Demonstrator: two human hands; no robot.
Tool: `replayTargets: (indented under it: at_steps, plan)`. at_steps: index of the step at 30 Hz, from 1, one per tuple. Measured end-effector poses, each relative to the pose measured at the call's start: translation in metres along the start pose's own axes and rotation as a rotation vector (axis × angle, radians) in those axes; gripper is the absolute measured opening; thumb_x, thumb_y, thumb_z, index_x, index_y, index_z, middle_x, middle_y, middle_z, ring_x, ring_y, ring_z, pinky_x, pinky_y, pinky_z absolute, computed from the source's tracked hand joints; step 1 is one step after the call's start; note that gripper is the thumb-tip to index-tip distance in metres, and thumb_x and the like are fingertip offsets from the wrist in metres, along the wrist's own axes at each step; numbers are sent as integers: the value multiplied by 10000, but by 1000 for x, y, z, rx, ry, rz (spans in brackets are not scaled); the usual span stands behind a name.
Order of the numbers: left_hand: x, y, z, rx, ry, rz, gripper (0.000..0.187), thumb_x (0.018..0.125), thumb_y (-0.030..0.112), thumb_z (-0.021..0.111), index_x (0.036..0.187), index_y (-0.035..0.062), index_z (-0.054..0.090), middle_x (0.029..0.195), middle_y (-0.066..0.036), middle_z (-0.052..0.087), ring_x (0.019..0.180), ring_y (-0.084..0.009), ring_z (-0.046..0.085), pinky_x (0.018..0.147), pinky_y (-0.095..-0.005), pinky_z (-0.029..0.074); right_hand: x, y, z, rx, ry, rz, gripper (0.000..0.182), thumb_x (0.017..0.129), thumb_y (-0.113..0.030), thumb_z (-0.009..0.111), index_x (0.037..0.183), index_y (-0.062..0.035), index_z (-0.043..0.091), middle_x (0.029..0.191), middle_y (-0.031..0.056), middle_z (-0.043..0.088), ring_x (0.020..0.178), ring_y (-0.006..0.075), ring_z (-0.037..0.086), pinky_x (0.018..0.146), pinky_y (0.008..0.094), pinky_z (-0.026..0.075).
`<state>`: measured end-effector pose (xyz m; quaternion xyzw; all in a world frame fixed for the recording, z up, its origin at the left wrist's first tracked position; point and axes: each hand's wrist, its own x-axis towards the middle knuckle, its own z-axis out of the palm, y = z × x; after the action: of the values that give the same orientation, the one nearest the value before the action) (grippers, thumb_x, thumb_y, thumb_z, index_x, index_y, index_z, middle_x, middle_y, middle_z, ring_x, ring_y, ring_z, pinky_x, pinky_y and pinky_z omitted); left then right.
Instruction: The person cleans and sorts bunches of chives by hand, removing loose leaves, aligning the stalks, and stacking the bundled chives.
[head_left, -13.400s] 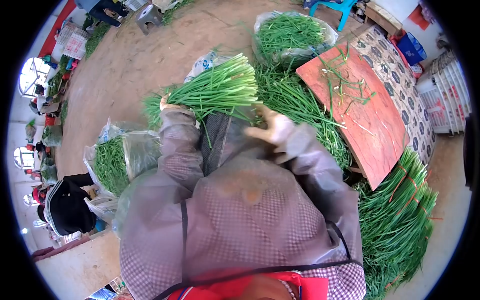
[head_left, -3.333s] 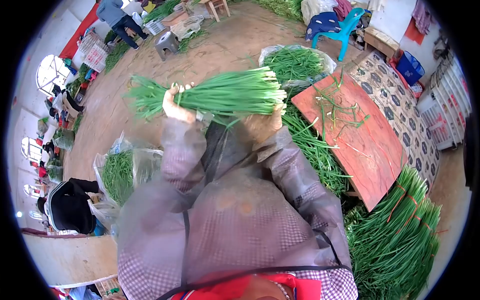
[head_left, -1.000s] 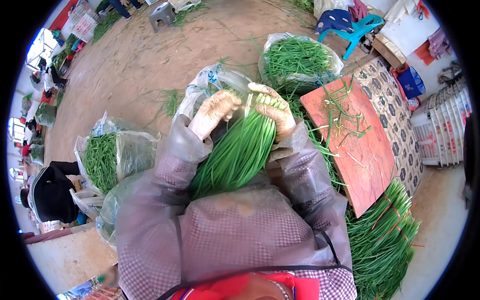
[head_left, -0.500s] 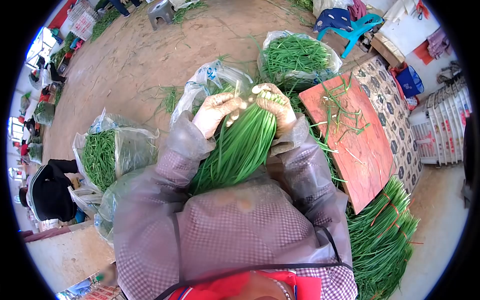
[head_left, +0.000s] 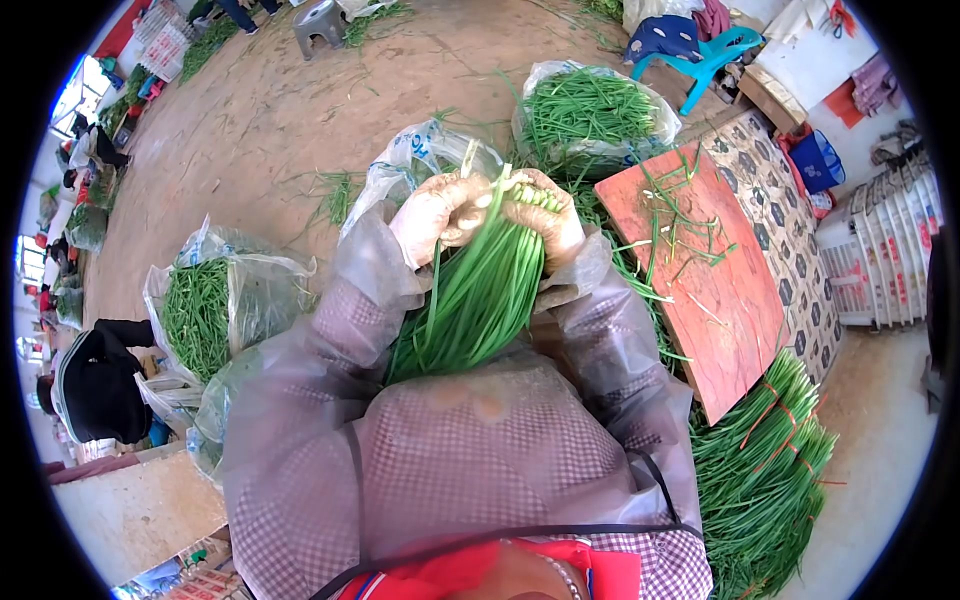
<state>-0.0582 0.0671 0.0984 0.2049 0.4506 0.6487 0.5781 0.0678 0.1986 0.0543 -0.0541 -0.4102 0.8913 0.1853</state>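
A thick bunch of green chives [head_left: 478,300] hangs in front of my chest, pale cut ends up and long leaves drooping toward my lap. My right hand [head_left: 550,215], in a dirty thin glove, is wrapped round the bunch just below those ends. Close beside it, my left hand [head_left: 440,212], gloved too, is closed with fingertips pinching a few chive stalks at the bunch's left side. One pale stalk end sticks up above the left fingers. Behind my hands stands a clear plastic bag [head_left: 405,160].
To the right lies a red board [head_left: 700,290] with loose stalks. Below it are tied chive bundles [head_left: 765,480]. Open bags of chives stand ahead [head_left: 590,105] and left [head_left: 197,315]. A blue chair [head_left: 715,65] and white crates [head_left: 880,255] are further right.
My left hand has shifted slightly up and nearer the bunch. Some stalks now stand upright between my two hands. My right hand keeps its hold.
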Motion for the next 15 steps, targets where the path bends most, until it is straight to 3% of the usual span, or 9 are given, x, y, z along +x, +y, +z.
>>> replayTargets:
  at_steps: [9, 15]
  plan:
    - [5, -11, -3, 221, 33, -9, 142, 917, 169, 518, 880, 39, 562, 685, -96, 619, 401, -41, 359, 366, -173, 247, -6, -6, 0, 6, 11, 35, 328, 740, 84, 647, 1047, -24, 615, 971, 66, 648, 883, 165, 616, 802, 293, 491]
    - [6, -12, 3, 246, 19, 5, 153, 919, 175, 514, 895, 33, 563, 684, -96, 611, 403, -43, 361, 366, -174, 243, -3, 0, -16, -39, -17, 74, 270, 727, 69, 678, 972, -34, 629, 871, 52, 656, 804, 170, 625, 747, 294, 498]
